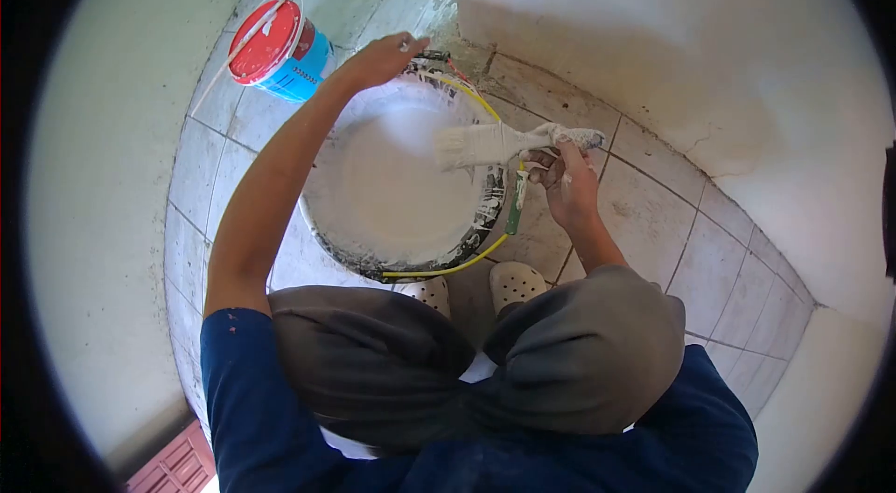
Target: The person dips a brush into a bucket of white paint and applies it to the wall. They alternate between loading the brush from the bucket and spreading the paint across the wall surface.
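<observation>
A round black tub [327, 248] with pale paint in it stands on the floor between my arms, its rim smeared with paint. My left hand [381, 61] is closed at the tub's far rim, beside a dark handle [432, 55]; its lower fingers are partly hidden. In my right hand [569, 180] is the handle of a wide, paint-coated brush [481, 146]. The brush lies level above the tub's right side, bristles pointing left over the paint. A yellow cord with a green grip [515, 204] runs along the rim below the brush.
A blue bucket [297, 70] with a red lid [264, 43] and a thin stick across it stands at the upper left on the tiled floor [644, 218]. Walls rise on both sides. My knees and light clogs [516, 282] are close to the tub.
</observation>
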`<move>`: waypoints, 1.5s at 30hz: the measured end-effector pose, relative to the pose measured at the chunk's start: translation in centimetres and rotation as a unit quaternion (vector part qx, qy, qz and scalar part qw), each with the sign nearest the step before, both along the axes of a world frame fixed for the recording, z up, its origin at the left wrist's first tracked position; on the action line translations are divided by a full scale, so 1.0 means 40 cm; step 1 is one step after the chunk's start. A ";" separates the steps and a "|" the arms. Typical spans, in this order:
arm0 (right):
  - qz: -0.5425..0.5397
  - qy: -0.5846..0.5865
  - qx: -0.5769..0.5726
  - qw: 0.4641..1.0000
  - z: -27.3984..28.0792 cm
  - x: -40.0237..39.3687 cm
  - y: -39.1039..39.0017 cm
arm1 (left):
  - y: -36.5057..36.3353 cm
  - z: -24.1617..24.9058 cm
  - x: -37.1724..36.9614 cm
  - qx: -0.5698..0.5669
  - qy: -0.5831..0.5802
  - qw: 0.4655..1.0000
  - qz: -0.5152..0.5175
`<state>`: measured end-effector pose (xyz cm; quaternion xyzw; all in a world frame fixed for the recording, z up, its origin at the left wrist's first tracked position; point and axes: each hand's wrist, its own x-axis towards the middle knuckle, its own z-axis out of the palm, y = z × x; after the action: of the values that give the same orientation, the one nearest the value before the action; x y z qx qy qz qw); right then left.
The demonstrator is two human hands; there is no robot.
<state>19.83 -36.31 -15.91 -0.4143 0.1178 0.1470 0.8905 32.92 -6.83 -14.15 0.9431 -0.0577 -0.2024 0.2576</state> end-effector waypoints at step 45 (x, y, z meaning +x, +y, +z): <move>0.076 -0.446 -0.441 0.775 0.063 -0.008 0.001 | 0.072 -0.004 -0.036 -0.022 -0.069 0.997 0.001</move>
<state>19.53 -36.29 -13.40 -0.7884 -0.2729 -0.0552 0.5485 31.47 -3.96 -14.29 0.9490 -0.0783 -0.1352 0.2737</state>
